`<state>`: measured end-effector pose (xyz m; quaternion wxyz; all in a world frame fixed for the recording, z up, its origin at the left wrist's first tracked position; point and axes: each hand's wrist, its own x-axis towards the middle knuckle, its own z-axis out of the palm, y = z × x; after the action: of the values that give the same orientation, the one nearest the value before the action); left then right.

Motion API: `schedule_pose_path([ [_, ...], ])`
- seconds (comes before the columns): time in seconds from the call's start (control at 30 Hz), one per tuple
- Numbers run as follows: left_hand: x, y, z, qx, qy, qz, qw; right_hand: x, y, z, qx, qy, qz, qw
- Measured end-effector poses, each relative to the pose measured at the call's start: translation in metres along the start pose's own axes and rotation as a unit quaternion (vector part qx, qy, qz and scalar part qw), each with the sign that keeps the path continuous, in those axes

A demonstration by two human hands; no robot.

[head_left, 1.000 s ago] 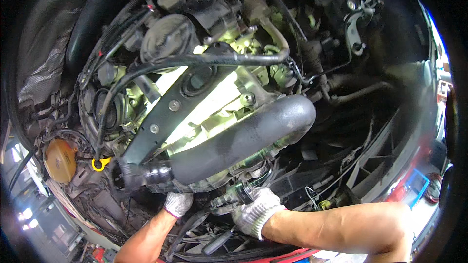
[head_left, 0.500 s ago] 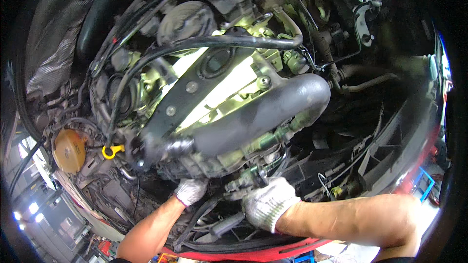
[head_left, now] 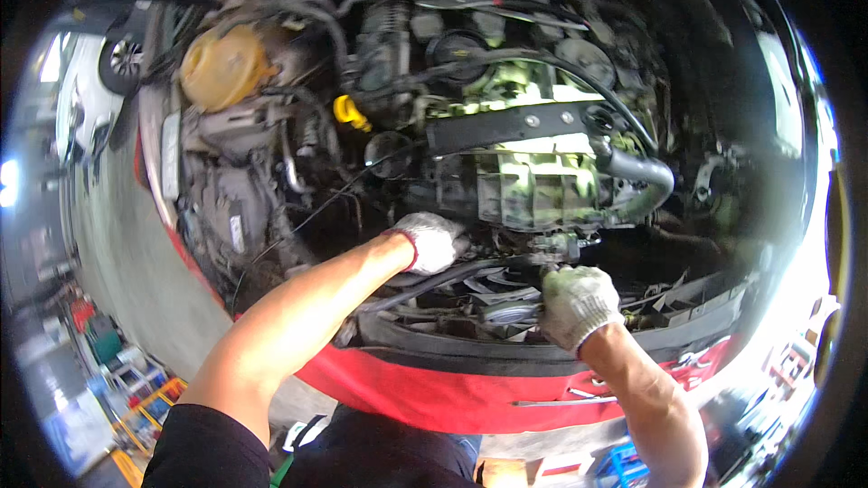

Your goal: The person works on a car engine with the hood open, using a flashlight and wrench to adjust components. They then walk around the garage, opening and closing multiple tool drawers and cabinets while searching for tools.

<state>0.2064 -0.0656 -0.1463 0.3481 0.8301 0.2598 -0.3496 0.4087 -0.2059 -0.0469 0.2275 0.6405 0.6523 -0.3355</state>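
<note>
Both my hands wear white knit gloves and reach in at the front of an engine (head_left: 533,185). My left hand (head_left: 434,242) presses in beneath the engine's front left side; its fingertips are hidden among dark parts. My right hand (head_left: 580,307) is curled closed just below a small grey metal housing (head_left: 565,248). What its fingers grip does not show. A black hose (head_left: 434,284) runs between the hands. Above them lie a long black bracket (head_left: 506,126) with two round bolts and a thick black bent pipe (head_left: 649,179) on the right.
A yellow dipstick handle (head_left: 348,113) and an amber reservoir (head_left: 226,68) stand at the left. Wrenches (head_left: 588,398) lie on the red front edge (head_left: 407,389) of the car. Another car (head_left: 95,95) is at the far left, with an orange rack (head_left: 149,416) on the floor.
The view has swung round and drawn back, so the engine looks level rather than slanted and more of the red edge shows. Both hands stay at the engine's front.
</note>
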Motion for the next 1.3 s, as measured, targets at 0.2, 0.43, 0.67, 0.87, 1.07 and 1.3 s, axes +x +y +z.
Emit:
schedule_pose_path([
  [0.2, -0.075, 0.001, -0.017, -0.015, 0.081, -0.039, 0.996, -0.023, -0.014, -0.03, -0.045, 0.038, -0.004, 0.998],
  [0.43, -0.213, 0.042, 0.027, -0.359, 0.21, 0.185, 0.89, -0.102, -0.056, -0.074, 0.077, 0.142, 0.028, 0.986],
  [0.67, -0.205, 0.093, 0.145, -0.793, 0.123, 0.285, 0.524, -0.194, -0.125, -0.001, 0.703, 0.095, 0.203, 0.675],
  [0.87, -0.255, 0.084, 0.12, -0.938, 0.051, 0.193, 0.283, -0.191, -0.23, 0.083, 0.865, 0.07, 0.108, 0.485],
  [1.07, -0.277, 0.058, 0.125, -0.93, 0.113, 0.113, 0.332, -0.145, -0.269, 0.108, 0.285, 0.206, -0.057, 0.934],
  [1.3, -0.287, 0.054, 0.133, -0.84, 0.192, 0.049, 0.505, -0.146, -0.286, 0.143, 0.929, -0.068, 0.055, 0.359],
])
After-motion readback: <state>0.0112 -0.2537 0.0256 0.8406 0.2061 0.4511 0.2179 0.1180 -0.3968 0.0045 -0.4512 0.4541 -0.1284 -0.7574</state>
